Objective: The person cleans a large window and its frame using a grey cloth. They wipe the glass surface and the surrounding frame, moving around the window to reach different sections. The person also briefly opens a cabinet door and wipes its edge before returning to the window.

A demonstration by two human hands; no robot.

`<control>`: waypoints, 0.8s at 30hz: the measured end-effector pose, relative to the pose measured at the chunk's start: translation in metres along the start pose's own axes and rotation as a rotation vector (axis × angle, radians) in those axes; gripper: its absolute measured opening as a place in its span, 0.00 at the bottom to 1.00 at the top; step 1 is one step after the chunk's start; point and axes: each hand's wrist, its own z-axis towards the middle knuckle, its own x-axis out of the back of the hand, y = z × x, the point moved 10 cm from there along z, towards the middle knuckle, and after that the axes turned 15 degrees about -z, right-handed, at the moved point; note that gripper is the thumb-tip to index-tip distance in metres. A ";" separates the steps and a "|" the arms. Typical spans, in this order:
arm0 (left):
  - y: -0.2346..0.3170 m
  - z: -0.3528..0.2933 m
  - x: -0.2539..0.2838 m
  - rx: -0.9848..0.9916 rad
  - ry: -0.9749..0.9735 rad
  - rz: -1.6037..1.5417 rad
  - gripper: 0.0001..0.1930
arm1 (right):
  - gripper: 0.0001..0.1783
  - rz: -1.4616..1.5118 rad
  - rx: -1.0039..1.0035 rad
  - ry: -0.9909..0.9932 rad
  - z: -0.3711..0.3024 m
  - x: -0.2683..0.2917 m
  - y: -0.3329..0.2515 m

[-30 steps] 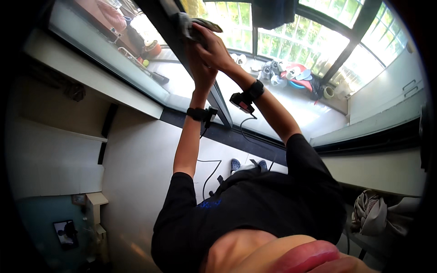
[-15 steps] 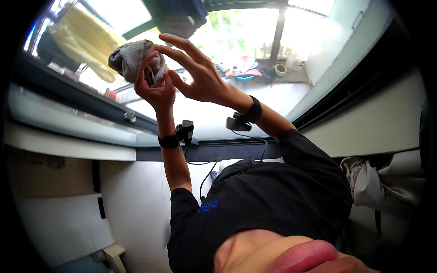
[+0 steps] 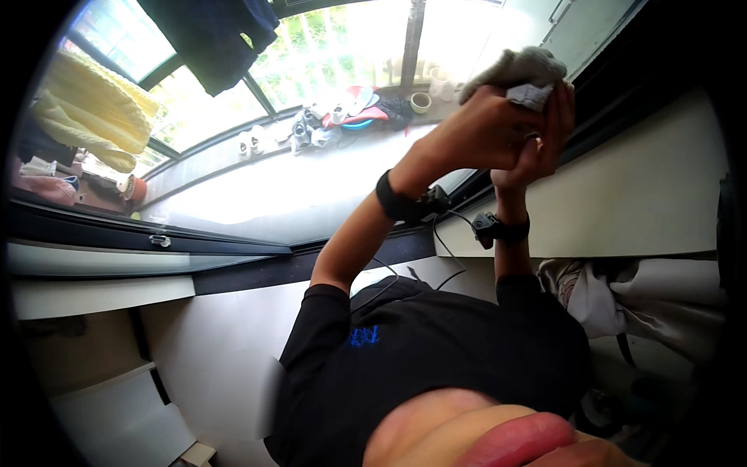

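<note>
A bunched grey cloth [image 3: 510,68] with a pale, tag-like patch is up at the right, in front of the dark door frame. My left hand [image 3: 478,128] reaches across to it, with its fingers closed around the lower part of the cloth. Beside it, my right hand [image 3: 551,140] is raised with bent fingers against the cloth's right side. The two hands overlap, so some fingertips and the underside of the cloth are hidden. Each wrist wears a black strap with a small device and a cable.
A dark sliding-door frame [image 3: 233,270] crosses in front of me, with a latch [image 3: 159,240] on its left part. Beyond are shoes [image 3: 250,143], a blue basin [image 3: 358,124], a pot [image 3: 420,102] and hanging yellow fabric [image 3: 93,109]. A pale curtain [image 3: 661,284] is bunched at the right.
Both hands and the grey cloth have moved from the upper left to the upper right. My right hand, spread beside the cloth before, has closed against it. The view has turned a little.
</note>
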 end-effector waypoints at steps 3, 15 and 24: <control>-0.040 0.007 -0.037 0.071 -0.019 -0.129 0.11 | 0.37 0.005 -0.106 -0.029 -0.007 0.011 0.035; -0.070 0.001 -0.085 0.160 -0.168 -0.041 0.11 | 0.43 0.120 -0.304 -0.096 -0.041 0.024 0.082; -0.036 -0.092 -0.051 0.000 -0.097 0.200 0.04 | 0.31 0.298 -0.416 -0.257 -0.130 -0.012 0.065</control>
